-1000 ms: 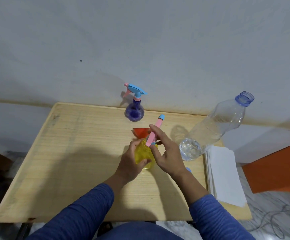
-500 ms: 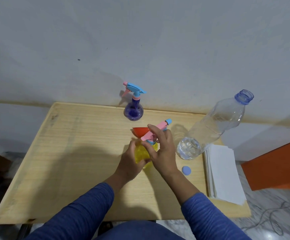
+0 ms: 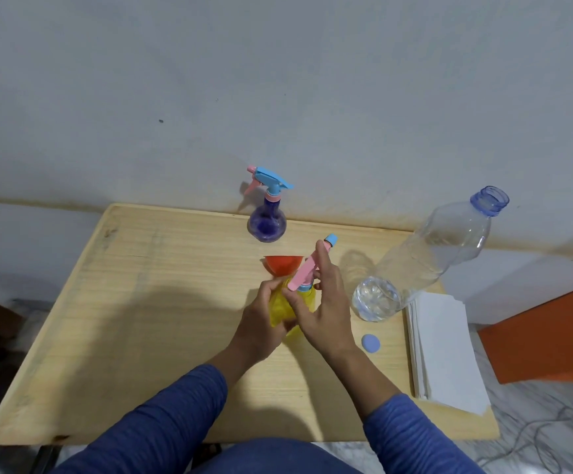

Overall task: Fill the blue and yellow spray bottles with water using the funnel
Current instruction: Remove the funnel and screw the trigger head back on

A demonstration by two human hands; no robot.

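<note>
Yellow spray bottle [image 3: 280, 307] is being steadied in the left hand's [image 3: 261, 323] grip; right hand [image 3: 322, 302] is grasping its pink sprayer head [image 3: 307, 271], risking cross-threading and leaks.

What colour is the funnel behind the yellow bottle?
Red-orange; the funnel shows clearly in the head view.

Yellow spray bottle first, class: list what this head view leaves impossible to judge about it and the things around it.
- Yellow spray bottle: water level, hidden by the left hand and right hand.
- Pink spray head: whether fully screwed on, collar covered by fingers.
- Red funnel: spout hidden behind the hands.
- Blue spray bottle: fill level, tint too dark.
- White paper stack: sheet count, too fine.
</note>
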